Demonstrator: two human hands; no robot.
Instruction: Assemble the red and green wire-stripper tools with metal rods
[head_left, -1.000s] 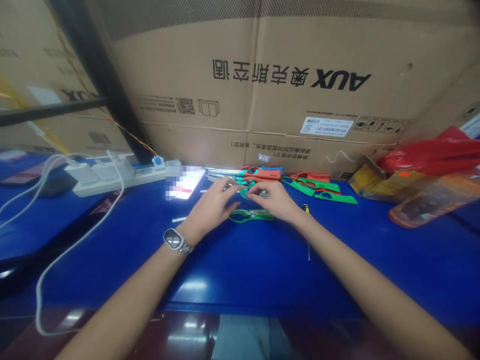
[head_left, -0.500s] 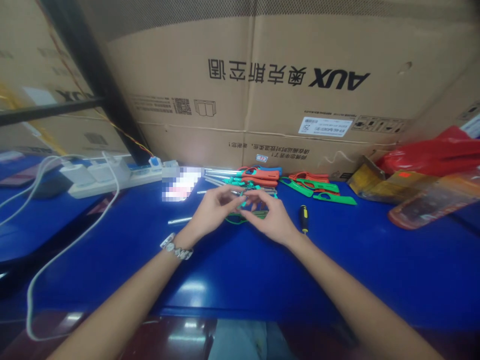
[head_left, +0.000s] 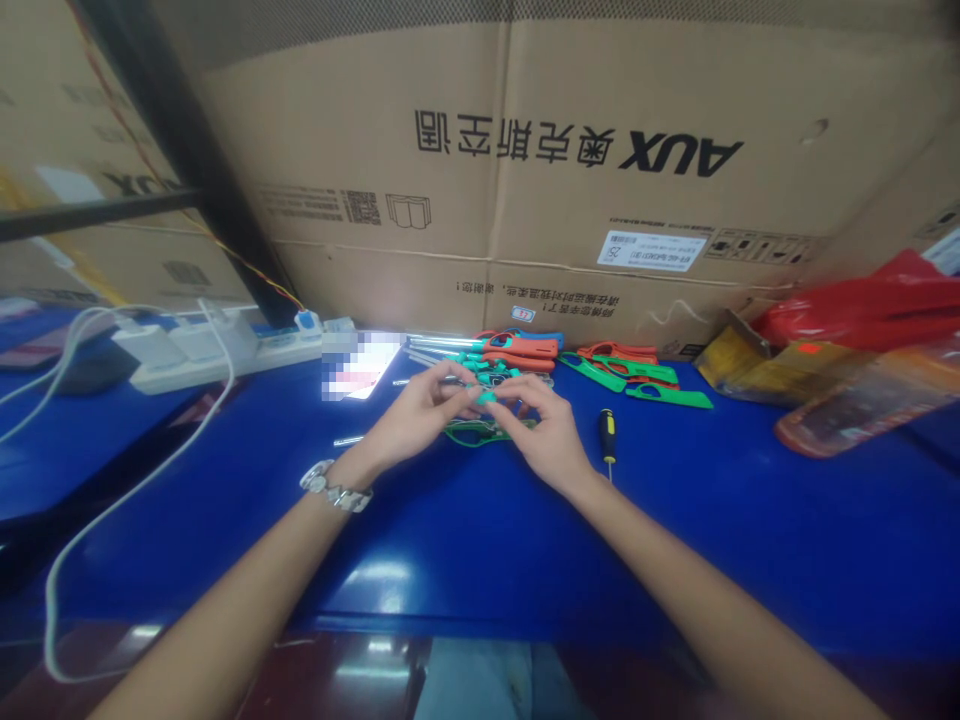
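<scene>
My left hand (head_left: 420, 412) and my right hand (head_left: 541, 428) meet over the blue table (head_left: 480, 540), fingertips pinched together on a small teal plastic part (head_left: 487, 397). Beneath them lies a green handle piece (head_left: 471, 435) flat on the table. Just behind my hands is a pile of orange, teal and green lighter handles (head_left: 525, 352) with metal tubes (head_left: 439, 345). More green handle shells (head_left: 645, 380) lie to the right of it. A wristwatch (head_left: 334, 488) is on my left wrist.
A yellow-and-black screwdriver (head_left: 607, 437) lies right of my right hand. A power strip (head_left: 217, 345) with white cables sits at the left. A large cardboard box (head_left: 570, 170) walls the back. Red and clear plastic bags (head_left: 862, 350) are at the right.
My hands drew slightly nearer and closed together on the small teal part, lifting off the green handle piece. The screwdriver, hidden behind my right wrist a second ago, now shows.
</scene>
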